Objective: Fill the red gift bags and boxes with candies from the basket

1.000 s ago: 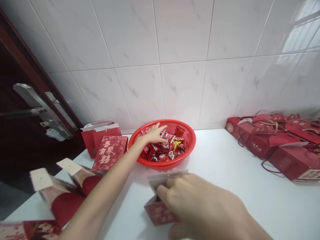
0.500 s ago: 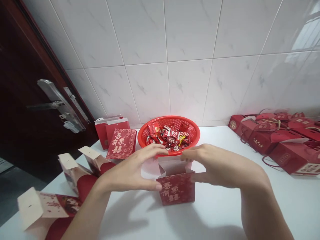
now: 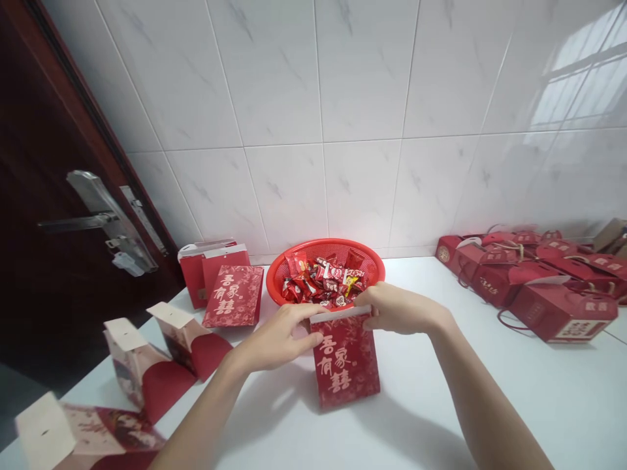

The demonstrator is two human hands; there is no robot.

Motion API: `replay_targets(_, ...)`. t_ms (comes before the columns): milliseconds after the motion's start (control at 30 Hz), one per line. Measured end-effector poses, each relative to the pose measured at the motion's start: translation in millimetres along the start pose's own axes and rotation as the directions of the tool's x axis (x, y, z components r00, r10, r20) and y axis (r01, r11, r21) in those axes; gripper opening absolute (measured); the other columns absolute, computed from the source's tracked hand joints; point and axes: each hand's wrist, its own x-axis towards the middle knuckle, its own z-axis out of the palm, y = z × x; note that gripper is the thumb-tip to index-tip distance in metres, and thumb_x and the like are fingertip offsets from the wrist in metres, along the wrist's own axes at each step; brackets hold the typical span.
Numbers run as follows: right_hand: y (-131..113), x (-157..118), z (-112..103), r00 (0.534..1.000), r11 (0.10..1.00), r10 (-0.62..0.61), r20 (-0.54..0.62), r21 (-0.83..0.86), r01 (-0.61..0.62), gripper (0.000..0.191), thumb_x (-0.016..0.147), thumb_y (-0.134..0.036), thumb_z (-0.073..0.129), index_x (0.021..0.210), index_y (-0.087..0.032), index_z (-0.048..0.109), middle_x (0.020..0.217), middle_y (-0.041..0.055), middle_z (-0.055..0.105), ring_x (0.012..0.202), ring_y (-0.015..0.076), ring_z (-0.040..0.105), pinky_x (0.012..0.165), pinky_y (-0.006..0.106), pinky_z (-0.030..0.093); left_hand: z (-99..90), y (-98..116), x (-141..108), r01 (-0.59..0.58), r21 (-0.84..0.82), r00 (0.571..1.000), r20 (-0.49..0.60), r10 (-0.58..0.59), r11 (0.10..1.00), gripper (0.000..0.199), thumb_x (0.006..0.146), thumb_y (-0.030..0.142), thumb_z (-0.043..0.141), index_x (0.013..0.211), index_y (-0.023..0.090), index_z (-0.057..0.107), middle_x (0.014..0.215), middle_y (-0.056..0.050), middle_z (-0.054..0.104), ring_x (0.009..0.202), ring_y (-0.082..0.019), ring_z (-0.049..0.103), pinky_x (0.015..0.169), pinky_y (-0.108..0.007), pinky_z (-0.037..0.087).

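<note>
A red paper gift box (image 3: 347,359) with pale Chinese characters stands upright on the white table, its top edges drawn together in a white strip. On the left upper corner, my left hand (image 3: 287,334) grips it between thumb and fingers. My right hand (image 3: 398,309) pinches the right upper corner the same way. Just behind the box sits a red plastic basket (image 3: 375,264), holding wrapped candies (image 3: 333,277). Its near rim is partly hidden by the box and hands.
Left of the basket are a flat red box (image 3: 234,297) and several upright red ones. Open boxes (image 3: 169,385) line the table's left edge. Red handled boxes (image 3: 563,310) with cords crowd the right rear. A tiled wall (image 3: 360,196) rises behind; a dark door (image 3: 44,196) stands left.
Both hands have closed onto the upper corners of the box. Its open top has been brought together and now looks flat. The view has shifted slightly.
</note>
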Motion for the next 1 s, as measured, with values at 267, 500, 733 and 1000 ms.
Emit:
replay_targets(267, 5.6, 6.5, -0.3, 0.999, 0.999, -0.026, -0.026, 0.021, 0.026, 0.012, 0.076, -0.005, 0.052, 0.072, -0.016, 0.052, 0.061, -0.0041, 0.044, 0.056, 0.0094, 0.038, 0.050, 0.023, 0.025, 6.7, -0.2, 3.4, 0.003, 0.007, 0.998, -0.070, -0.003, 1.000, 0.043, 0.088, 0.024, 0.052, 0.130, 0.027, 0.061, 0.133, -0.002, 0.065, 0.122, -0.025, 0.060, 0.100, -0.038, 0.050)
replay_targets(500, 11.5, 6.0, 5.1, 0.994, 0.991, -0.086, -0.061, 0.099, 0.092, 0.004, 0.087, -0.016, 0.056, 0.084, -0.014, 0.058, 0.073, -0.0005, 0.055, 0.062, 0.0102, 0.044, 0.054, 0.023, 0.030, 11.9, -13.3, 7.7, -0.049, 0.011, 0.995, -0.087, 0.049, 0.999, 0.048, 0.095, 0.032, 0.046, 0.142, 0.025, 0.053, 0.142, -0.004, 0.059, 0.134, -0.024, 0.051, 0.110, -0.040, 0.044)
replay_targets(733, 26.9, 11.7, 8.2, 0.983, 0.936, -0.165, -0.082, 0.300, 0.183, 0.036, 0.100, -0.032, 0.044, 0.068, -0.016, 0.047, 0.065, -0.0027, 0.047, 0.058, 0.0089, 0.039, 0.056, 0.022, 0.033, 13.3, -25.9, 12.9, -0.130, -0.056, 0.988, -0.096, 0.124, 0.990, 0.043, 0.095, 0.030, 0.049, 0.137, 0.029, 0.058, 0.130, -0.002, 0.068, 0.126, -0.025, 0.058, 0.106, -0.042, 0.049)
replay_targets(1000, 28.7, 16.8, 13.4, 0.986, 0.946, -0.158, -0.046, 0.279, 0.165, 0.029, 0.091, -0.022, 0.057, 0.064, -0.016, 0.049, 0.059, -0.0054, 0.041, 0.055, 0.0079, 0.034, 0.053, 0.023, 0.027, 15.9, -21.7, 12.8, -0.145, -0.150, 0.985, -0.112, 0.129, 0.978, 0.037, 0.090, 0.026, 0.055, 0.125, 0.027, 0.068, 0.128, -0.001, 0.069, 0.119, -0.023, 0.064, 0.104, -0.040, 0.052)
